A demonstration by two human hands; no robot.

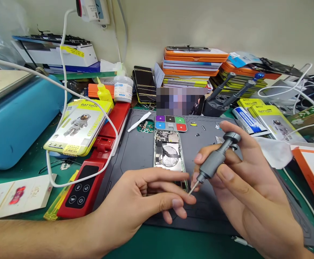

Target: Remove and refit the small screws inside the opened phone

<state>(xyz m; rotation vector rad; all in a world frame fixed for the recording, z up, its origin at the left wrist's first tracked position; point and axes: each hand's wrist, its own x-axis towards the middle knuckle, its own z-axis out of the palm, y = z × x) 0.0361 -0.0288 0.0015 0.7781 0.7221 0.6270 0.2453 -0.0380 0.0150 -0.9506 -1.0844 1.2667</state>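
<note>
A grey knurled precision screwdriver (213, 162) is in my right hand (248, 190), gripped by thumb and fingers, with the index fingertip raised beside its cap. Its thin bit slants down and left to the fingertips of my left hand (151, 198). That hand has its fingers stretched out and parted, with nothing visible held in them. Behind and partly under the left fingers lies an opened smartphone (170, 144), its inner parts and round coil exposed; the lower end is mostly hidden by my hands.
The phone rests on a dark grey work mat (135, 154). Beyond it are a coloured magnetic screw tray (170, 123), a white pry tool (139, 121) and small loose parts. A red device (78, 190) and battery boxes (77, 126) stand left; a black tool holder (217, 102) stands behind. White cables loop on both sides.
</note>
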